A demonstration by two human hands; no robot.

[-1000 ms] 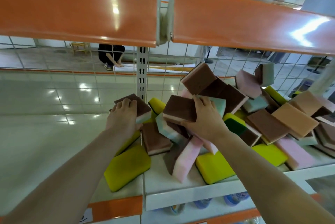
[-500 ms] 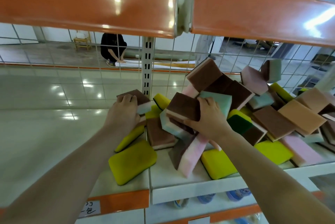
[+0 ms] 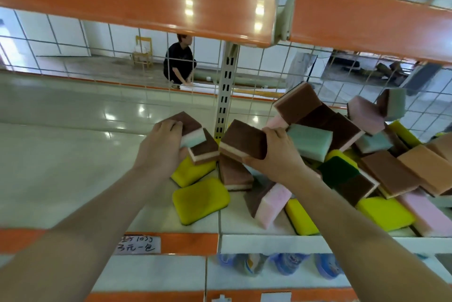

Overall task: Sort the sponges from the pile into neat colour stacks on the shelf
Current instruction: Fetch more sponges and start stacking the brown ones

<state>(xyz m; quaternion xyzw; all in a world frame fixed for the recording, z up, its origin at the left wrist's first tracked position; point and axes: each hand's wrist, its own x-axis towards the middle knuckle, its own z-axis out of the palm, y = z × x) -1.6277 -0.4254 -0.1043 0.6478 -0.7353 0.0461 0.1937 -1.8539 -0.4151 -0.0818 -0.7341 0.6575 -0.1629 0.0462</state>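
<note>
One brown-topped sponge (image 3: 193, 129) is gripped by the left hand (image 3: 161, 148), another (image 3: 242, 142) by the right hand (image 3: 275, 155). Four yellow sponges (image 3: 200, 200) are counted on the white shelf (image 3: 269, 243); a tiled room is seen behind.

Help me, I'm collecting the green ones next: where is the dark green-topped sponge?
In the head view the dark green-topped sponge lies right of centre in the pile, just right of the right hand, below the mint foam sponge.
</note>
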